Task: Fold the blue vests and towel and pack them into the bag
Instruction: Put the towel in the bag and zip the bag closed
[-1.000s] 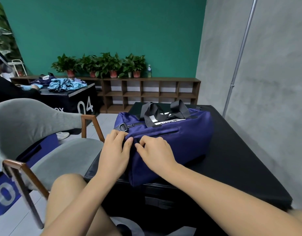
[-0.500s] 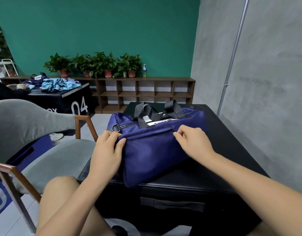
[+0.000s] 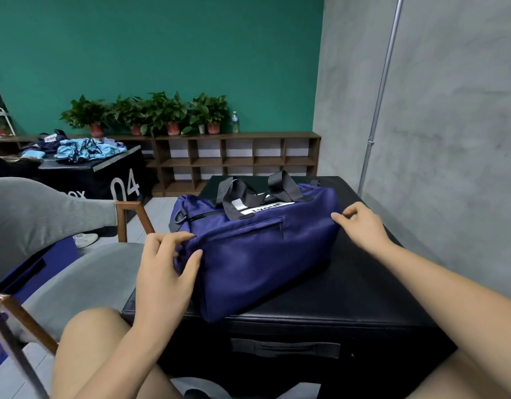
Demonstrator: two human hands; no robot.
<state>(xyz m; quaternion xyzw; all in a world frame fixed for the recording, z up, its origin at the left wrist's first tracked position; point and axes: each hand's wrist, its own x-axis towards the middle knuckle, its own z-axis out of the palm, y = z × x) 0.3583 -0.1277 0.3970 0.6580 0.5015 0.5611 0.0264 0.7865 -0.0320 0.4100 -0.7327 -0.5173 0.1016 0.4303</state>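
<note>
Boxy, smooth navy fabric bag point(image 3: 257, 254) between left hand point(image 3: 165, 272) and right hand point(image 3: 363, 226)

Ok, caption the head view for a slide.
Left hand and right hand hold opposite ends of the navy duffel bag on the black box.

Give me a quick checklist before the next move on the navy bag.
1. Bag sits on the black box: ok, near corner close to the front edge.
2. Left hand grips the bag's left end: ok.
3. Right hand at the bag's right end, fingers curled; firm hold: cannot tell.
4. Front pocket zip closed: ok.
5. Top zip closed: cannot tell, the handles lie over it.
6. Vests and towel inside: cannot tell, the inside is hidden.
</note>
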